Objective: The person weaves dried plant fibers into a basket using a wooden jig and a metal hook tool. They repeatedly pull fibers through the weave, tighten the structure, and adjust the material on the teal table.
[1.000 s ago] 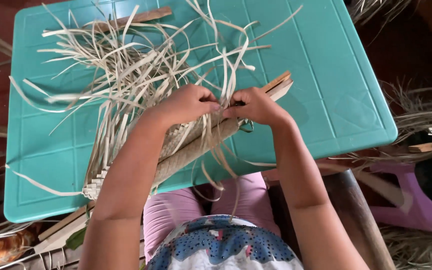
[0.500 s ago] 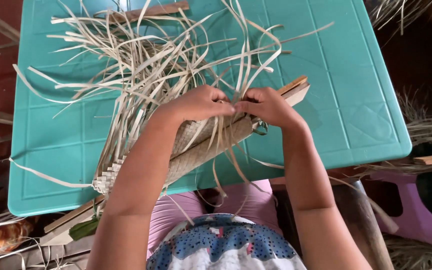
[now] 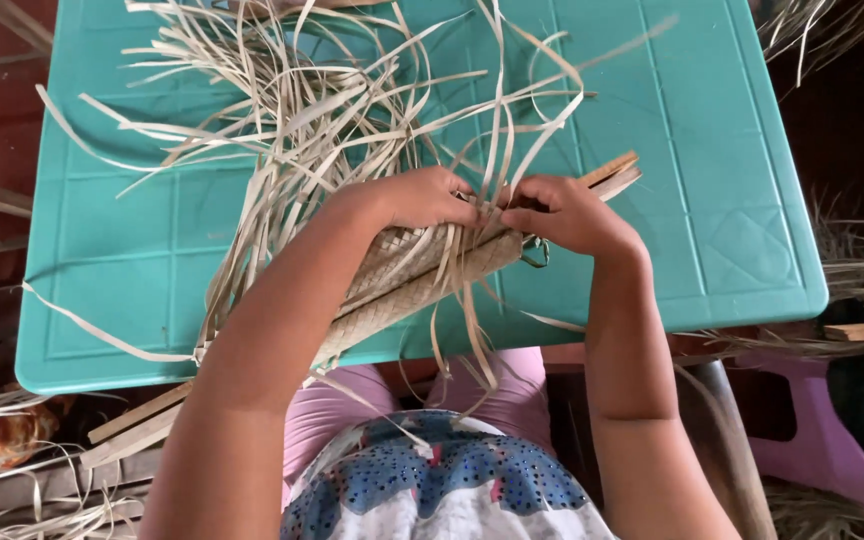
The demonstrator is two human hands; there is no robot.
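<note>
Pinching strips right at the edge of the woven mat (image 3: 402, 285), that's me at this moment. My left hand (image 3: 422, 198) sits on top of the mat's upper edge with its fingers curled closed around a pale strip, and my right hand (image 3: 567, 215) is just beside it, fingertips touching the left ones, also closed on a strip. The mat itself is a long, narrow woven piece lying slantwise across the near edge of the teal surface (image 3: 712, 180), its lower end hanging off towards my lap. Flat wooden slats (image 3: 617, 172) poke out from the mat's far end, just past my right hand. Loose leaf strips (image 3: 302, 90) fan out from the mat in a big messy tangle, spreading up and away over the surface. Below the mat, my pink shorts (image 3: 337, 415) and patterned blue top (image 3: 432, 490) show. Off beyond the surface from the mat there's a purple plastic stool (image 3: 822, 440).
</note>
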